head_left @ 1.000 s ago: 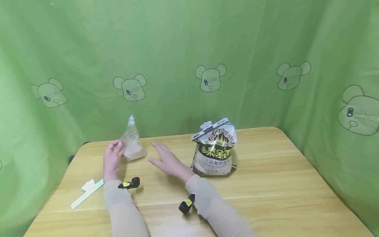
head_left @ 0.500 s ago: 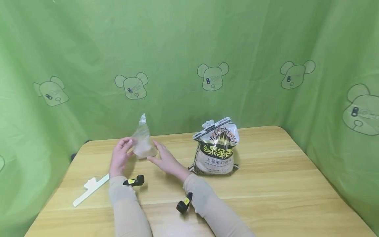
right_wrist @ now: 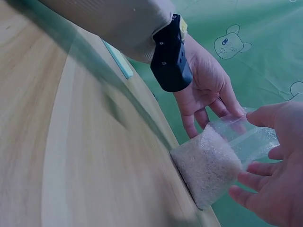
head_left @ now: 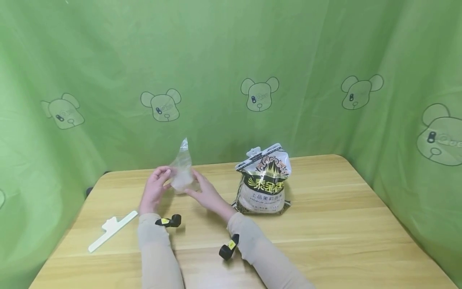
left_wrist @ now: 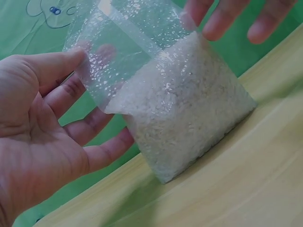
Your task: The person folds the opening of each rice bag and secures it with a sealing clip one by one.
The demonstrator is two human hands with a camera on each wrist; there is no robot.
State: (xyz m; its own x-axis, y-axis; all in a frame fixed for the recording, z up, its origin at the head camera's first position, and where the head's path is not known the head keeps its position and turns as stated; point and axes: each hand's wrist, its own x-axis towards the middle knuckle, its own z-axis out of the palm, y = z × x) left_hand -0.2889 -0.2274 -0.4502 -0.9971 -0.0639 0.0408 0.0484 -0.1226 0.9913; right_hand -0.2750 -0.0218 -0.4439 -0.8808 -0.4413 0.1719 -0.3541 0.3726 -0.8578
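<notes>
A clear plastic bag of white rice [left_wrist: 184,104] stands upright at the far side of the table, its empty top rising to a point. My left hand [head_left: 155,188] pinches the bag's left edge between thumb and index finger; its other fingers lie behind and beside the bag, as the left wrist view shows. At the bag's right side is my right hand [head_left: 208,195], its fingers extended and fingertips right at the edge. The right wrist view shows both hands flanking the rice bag [right_wrist: 208,163].
A large printed jasmine rice bag [head_left: 261,184], its top folded and held by a white clip [head_left: 253,151], stands right of the hands. A long pale sealing clip [head_left: 113,230] lies at the left. Behind the wooden table [head_left: 335,224] hangs a green curtain [head_left: 209,52].
The clear rice bag has moved to the right in my left hand's pinch. My right hand has come up against the bag's right side.
</notes>
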